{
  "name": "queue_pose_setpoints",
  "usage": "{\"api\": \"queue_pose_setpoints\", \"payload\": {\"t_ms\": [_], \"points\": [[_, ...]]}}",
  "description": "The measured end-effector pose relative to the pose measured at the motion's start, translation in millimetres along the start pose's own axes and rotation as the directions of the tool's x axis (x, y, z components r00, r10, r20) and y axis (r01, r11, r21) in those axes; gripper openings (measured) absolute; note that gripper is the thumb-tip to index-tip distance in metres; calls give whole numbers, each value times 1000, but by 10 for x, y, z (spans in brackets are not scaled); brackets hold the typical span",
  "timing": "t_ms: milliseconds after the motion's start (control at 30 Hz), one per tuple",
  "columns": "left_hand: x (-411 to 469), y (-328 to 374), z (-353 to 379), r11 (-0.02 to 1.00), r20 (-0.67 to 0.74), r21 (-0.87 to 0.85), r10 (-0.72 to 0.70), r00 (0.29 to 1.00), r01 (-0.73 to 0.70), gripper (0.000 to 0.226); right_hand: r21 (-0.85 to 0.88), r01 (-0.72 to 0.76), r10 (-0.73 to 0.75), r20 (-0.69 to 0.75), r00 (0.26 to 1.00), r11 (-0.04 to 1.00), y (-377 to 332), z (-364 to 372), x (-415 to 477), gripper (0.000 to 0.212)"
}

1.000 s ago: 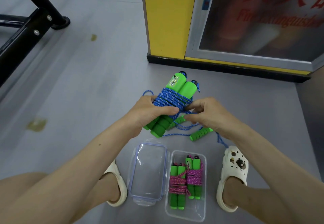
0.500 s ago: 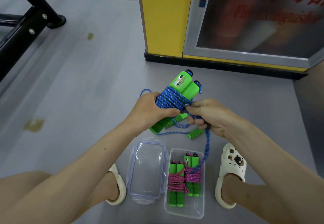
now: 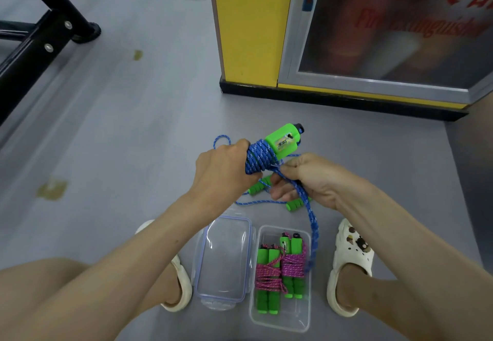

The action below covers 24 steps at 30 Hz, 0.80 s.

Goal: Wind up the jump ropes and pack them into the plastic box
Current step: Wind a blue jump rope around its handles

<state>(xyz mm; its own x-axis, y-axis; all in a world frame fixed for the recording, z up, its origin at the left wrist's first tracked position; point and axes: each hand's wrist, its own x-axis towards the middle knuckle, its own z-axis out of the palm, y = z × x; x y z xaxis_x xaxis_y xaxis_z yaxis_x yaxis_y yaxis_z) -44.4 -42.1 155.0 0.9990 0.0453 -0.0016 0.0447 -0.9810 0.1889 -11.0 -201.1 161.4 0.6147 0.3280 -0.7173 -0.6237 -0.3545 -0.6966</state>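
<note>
The main risk is the wrap coming loose. The blue rope is coiled round its two green handles, and only the pull on the free tail seems to hold the turns tight. If that pull goes slack before the end is tucked in, the outer coils could slide off towards the handle tops at 1 o'clock.

The tail drops to 6 o'clock and hangs over the right side of the plastic box. There it could catch on the two pink rope bundles already lying inside.

A second blue rope lies loose on the floor just under the hands, and the tail could snag it. The pink bundles fill much of the box, so the blue bundle looks a tight fit.

The left hand is clenched round the coils from 9 o'clock, knuckles up, and holds the bundle well above the floor, tilted towards 1 o'clock. The right hand, at 4 o'clock of the bundle, pinches the tail just beside the coils, and the other fingers curl under it.

The box sits on the floor at 6 o'clock between the feet, with its lid lying beside it at 9 o'clock.
</note>
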Motion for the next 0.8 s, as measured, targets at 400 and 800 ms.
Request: {"api": "queue_pose_setpoints", "payload": {"t_ms": [400,800], "points": [[-105,55,260,910,-306,349,338,890,-225,38,120,98,-85,-102,991,988,15,36,16,44],[82,-143,-117,361,640,-737,99,762,572,65,97,214,-223,92,970,972,28,-178,-34,40]]}}
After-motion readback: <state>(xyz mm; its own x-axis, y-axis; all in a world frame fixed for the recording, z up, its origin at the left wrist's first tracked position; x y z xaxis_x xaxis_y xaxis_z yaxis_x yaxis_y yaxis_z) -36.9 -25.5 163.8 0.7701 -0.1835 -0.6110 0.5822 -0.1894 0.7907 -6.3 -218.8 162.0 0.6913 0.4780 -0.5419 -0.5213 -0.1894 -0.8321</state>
